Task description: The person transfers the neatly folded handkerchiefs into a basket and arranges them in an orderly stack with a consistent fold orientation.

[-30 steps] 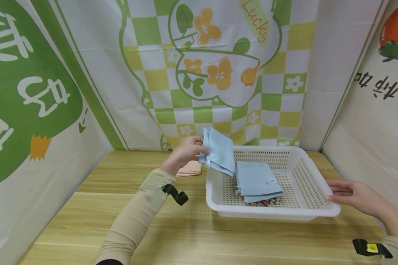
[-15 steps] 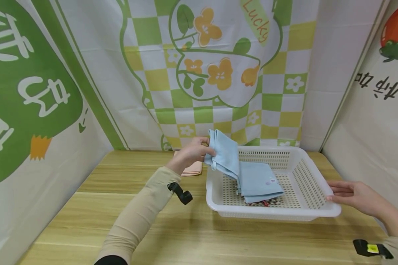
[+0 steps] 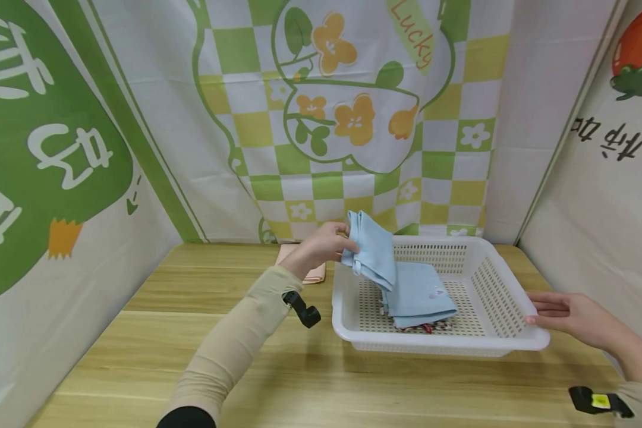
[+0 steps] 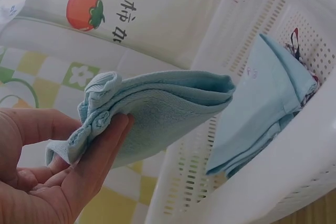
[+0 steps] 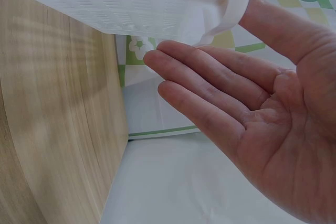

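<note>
My left hand (image 3: 325, 245) pinches a folded light blue towel (image 3: 375, 248) by its edge, over the left part of a white plastic basket (image 3: 438, 341). In the left wrist view, the towel's folded layers (image 4: 168, 98) and a small loop show between thumb and fingers. Inside the basket lies another folded blue towel (image 3: 421, 294) with a small purple print, on top of a dark patterned item (image 3: 429, 327) that is mostly hidden. My right hand (image 3: 580, 318) is at the basket's right end. The right wrist view shows its fingers straight below the rim, the thumb touching the rim.
A folded pink cloth (image 3: 315, 274) lies on the wooden table (image 3: 278, 368) left of the basket, partly behind my left hand. Printed fabric sheets (image 3: 353, 119) stand around the back and both sides of the table.
My left hand has moved right with the towel, further over the basket and partly in front of the towel lying there. More of the pink cloth shows at its left. The right hand has stayed put.
</note>
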{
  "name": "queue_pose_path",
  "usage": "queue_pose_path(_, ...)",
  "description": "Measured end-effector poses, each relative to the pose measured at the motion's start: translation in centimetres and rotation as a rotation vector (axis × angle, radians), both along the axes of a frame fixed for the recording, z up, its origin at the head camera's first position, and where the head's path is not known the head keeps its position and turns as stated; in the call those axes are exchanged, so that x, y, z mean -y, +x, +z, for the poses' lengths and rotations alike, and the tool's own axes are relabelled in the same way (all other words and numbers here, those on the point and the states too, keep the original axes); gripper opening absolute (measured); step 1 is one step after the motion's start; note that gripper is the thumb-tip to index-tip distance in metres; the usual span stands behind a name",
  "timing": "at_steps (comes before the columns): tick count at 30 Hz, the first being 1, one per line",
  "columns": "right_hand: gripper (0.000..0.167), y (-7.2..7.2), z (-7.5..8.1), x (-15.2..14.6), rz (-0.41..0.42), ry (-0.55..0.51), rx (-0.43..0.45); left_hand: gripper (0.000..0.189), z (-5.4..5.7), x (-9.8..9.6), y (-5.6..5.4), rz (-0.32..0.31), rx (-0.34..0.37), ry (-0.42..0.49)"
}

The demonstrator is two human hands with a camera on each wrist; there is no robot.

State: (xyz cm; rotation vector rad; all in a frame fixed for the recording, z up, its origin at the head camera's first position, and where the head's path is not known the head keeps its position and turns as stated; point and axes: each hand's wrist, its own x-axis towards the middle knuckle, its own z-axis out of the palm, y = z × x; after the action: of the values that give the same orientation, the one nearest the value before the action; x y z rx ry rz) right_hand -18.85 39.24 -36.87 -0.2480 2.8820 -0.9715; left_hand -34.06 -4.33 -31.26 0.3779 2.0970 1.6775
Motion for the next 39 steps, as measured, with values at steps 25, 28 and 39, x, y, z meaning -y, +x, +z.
queue_pose_path(25,0.062,-0.2,0.0,0.0,0.0,0.014,0.006,0.025,-1.4,-4.1,-0.4,-0.056,0.055,0.015)
queue_pose_path(28,0.063,-0.2,0.0,0.0,-0.001,0.014,0.015,0.026,-1.5,-4.3,-0.4,-0.057,0.059,0.011)
queue_pose_path(39,0.063,-0.2,0.0,0.0,0.003,0.006,0.015,0.027,-1.9,-5.5,-0.7,-0.062,0.074,0.006)
